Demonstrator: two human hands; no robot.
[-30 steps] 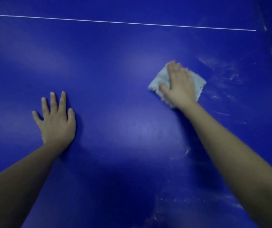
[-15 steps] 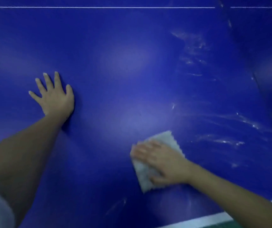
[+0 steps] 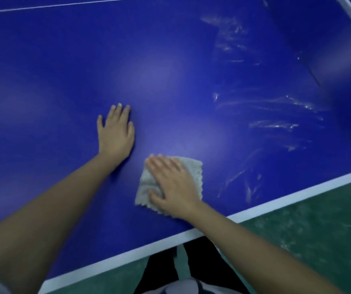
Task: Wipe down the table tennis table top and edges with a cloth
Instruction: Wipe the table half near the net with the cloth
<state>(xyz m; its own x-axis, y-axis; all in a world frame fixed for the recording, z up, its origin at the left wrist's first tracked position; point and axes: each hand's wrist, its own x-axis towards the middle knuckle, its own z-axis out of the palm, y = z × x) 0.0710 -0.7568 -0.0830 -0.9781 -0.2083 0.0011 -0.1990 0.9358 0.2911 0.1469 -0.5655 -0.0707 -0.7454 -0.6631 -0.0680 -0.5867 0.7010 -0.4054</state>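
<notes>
Your right hand (image 3: 174, 183) presses flat on a grey cloth (image 3: 191, 165) on the blue table tennis table top (image 3: 170, 71), just up from the white edge stripe (image 3: 276, 203). The fingers lie straight and close together across the cloth, pointing away from the stripe and to your left, and grip nothing. The thumb lies on the cloth's corner nearest the stripe. The cloth is a small square with a zigzag hem, lying spread on the surface. Its corners show on both sides of your hand, and your wrist crosses the stripe just behind it.

Your left hand (image 3: 116, 132) rests palm down on the bare blue surface, farther from the stripe than the cloth and near the cloth's far-left corner without touching it. Its fingers are straight, held close together, and hold nothing.

Pale smears (image 3: 276, 124) mark the top to the right of the cloth, fanning from close to the stripe towards the far side of the table. A thin white line (image 3: 64, 5) crosses the surface at the far side, well apart from the stripe.

On the near side of the stripe lies a scuffed green floor (image 3: 308, 240), with your dark trousers (image 3: 161, 270) showing between your forearms.
</notes>
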